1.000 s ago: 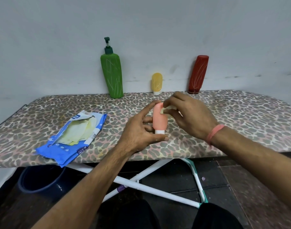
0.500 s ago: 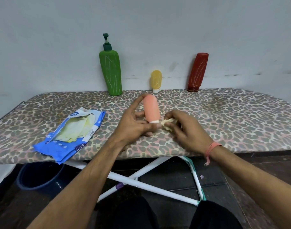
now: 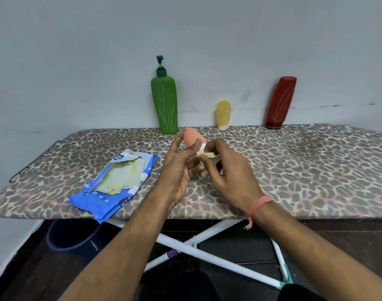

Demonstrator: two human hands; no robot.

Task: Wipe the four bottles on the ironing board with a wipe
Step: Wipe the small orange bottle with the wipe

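My left hand point(image 3: 181, 168) holds a small salmon-pink bottle point(image 3: 191, 137) tilted away from me above the ironing board point(image 3: 305, 170), its white cap end towards my right hand. My right hand point(image 3: 227, 177) pinches a crumpled pale yellow wipe point(image 3: 207, 154) against the bottle's cap end. At the back by the wall stand a tall green pump bottle point(image 3: 165, 103), a small yellow bottle point(image 3: 223, 115) and a dark red bottle point(image 3: 280, 103) that leans against the wall.
An open blue wipes packet point(image 3: 112, 187) with pale yellow wipes showing lies on the board's left part. A dark blue bucket point(image 3: 70, 237) sits on the floor under the board's left end. White crossed legs point(image 3: 207, 255) run beneath the board.
The pink bottle went from upright to tilted away, lifted higher in my left hand. My right hand moved the wipe from the bottle's top down to its cap end.
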